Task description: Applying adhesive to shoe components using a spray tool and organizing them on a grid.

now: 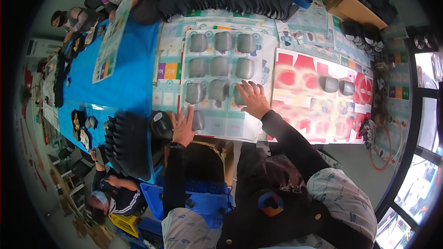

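Grey pads on a printed sheet, with both hands placed flat and fingers apart.
The right hand (255, 101) is over the grey pad (238, 95) at the right end of the third row, fingers spread and partly covering it; whether they press on it cannot be told. The left hand (183, 130) lies near the sheet's lower left corner, fingers extended and slightly apart, beside a single grey pad (198, 121); its contact with that pad is unclear. The printed sheet (229, 124) carries three rows of three pads above this one. A dark rounded piece (160, 125) sits left of the left hand. On the right, a red-and-white sheet (297, 97) bears two more grey pads (329, 84). A black stack (127, 140) stands on the blue-covered tabletop (131, 74).
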A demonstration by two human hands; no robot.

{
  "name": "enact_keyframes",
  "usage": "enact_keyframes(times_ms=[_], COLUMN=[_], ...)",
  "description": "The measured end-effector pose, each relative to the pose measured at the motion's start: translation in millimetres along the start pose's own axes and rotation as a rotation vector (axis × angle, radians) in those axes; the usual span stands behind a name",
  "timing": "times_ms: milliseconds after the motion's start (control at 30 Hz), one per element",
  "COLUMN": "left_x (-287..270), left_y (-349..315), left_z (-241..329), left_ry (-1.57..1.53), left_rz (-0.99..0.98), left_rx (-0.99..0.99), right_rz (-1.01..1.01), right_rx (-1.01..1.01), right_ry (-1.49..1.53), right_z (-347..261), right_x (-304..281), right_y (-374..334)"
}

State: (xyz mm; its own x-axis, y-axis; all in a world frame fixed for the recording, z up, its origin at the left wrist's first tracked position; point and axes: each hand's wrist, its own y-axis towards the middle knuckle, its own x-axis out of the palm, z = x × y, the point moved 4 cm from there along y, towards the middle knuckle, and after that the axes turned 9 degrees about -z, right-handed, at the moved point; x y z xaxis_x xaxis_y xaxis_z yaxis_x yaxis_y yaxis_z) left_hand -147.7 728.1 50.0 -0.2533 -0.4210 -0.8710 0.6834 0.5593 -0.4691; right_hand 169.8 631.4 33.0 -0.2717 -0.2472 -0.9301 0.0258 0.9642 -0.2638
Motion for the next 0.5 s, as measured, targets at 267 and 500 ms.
enact_keyframes(times_ms=[267,500], left_x=[-8,-7], left_y=[10,52], left_z=[21,201], left_ry=[0.104,-0.431], left_rz=[0.161,0.478], left_rx=[-0.293,-0.230], right_rz=[0.225,0.541], right_rx=[0.136,1.005], right_ry=[0.167,0.221], right_z=[85,307], right_x=[-35,-73], right_y=[-77,-286])
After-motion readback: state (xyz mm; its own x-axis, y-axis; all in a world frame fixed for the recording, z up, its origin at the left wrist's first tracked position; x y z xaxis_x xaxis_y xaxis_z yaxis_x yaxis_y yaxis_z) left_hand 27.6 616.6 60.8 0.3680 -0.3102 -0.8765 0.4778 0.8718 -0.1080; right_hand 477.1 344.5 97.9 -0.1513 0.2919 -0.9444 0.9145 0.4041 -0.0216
